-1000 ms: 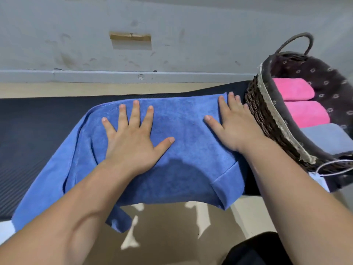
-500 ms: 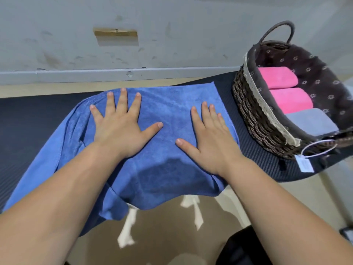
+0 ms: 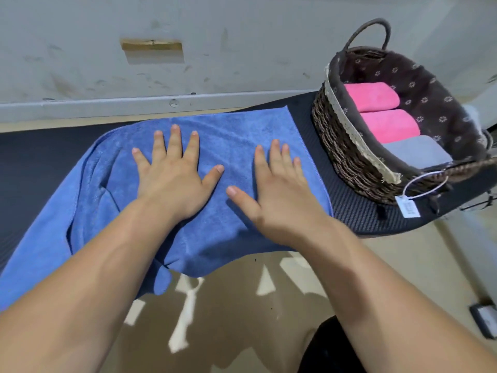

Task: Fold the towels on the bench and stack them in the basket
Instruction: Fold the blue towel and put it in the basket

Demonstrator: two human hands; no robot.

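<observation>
A blue towel (image 3: 228, 141) lies spread over the black bench (image 3: 357, 211), its near edge hanging off the front and its left part rumpled. My left hand (image 3: 174, 173) presses flat on the towel's middle, fingers spread. My right hand (image 3: 279, 192) lies flat on the towel's right part, fingers straight. To the right stands a dark wicker basket (image 3: 341, 146) with a handle. Inside it lie two folded pink towels (image 3: 373, 96) and a folded grey towel (image 3: 419, 153).
A white tag (image 3: 408, 207) on a loop hangs from the basket's near side. A grey wall (image 3: 242, 49) runs behind the bench. Tan floor (image 3: 242, 305) shows below the bench's front edge. A small dark object (image 3: 485, 319) lies on the floor at far right.
My right hand slid from the towel's far right corner back toward me and leftward, smoothing the cloth. My left hand stayed flat near the middle. The towel's right side now lies flatter.
</observation>
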